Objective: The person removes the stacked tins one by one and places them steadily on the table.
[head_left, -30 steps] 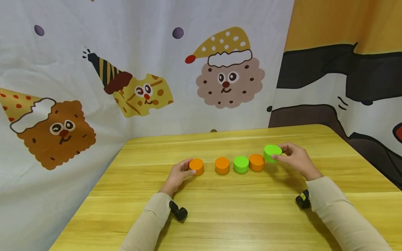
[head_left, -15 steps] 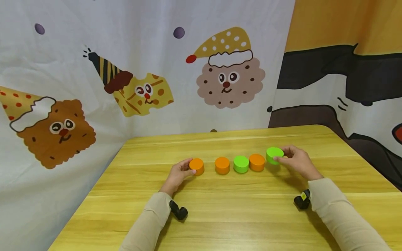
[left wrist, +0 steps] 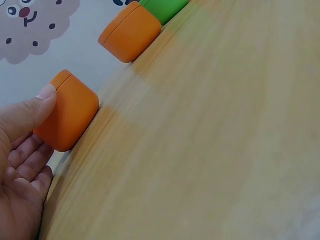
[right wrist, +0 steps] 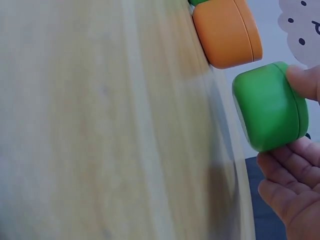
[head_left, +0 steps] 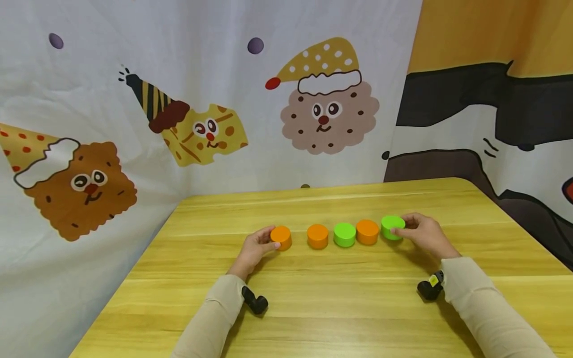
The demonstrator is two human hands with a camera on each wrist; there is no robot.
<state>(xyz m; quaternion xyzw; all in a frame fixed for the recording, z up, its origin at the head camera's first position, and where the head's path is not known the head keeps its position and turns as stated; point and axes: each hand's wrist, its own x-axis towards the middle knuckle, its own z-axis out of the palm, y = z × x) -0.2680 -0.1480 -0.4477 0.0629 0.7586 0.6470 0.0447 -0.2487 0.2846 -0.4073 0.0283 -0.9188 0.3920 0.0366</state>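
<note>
In the head view, small round lidded containers stand in a loose row across the wooden table (head_left: 286,298). My left hand (head_left: 251,253) holds the leftmost orange container (head_left: 280,238), thumb at its near side and fingers behind; the left wrist view shows its lid seam and its base at the tabletop. At the right end, my right hand (head_left: 425,233) pinches a green container (head_left: 392,228) between thumb and fingers. The right wrist view shows this green container (right wrist: 267,107) slightly tilted, with a narrow gap between its base and the table.
Between the hands stand an orange container (head_left: 317,236), a green container (head_left: 344,234) and another orange container (head_left: 367,232). The last two are close together. A printed curtain (head_left: 215,49) hangs behind the table's far edge. A small black camera is on each wrist.
My right hand has lowered the green container toward the table, shifting it slightly right and nearer to me. The left hand and the other containers have stayed in place.
</note>
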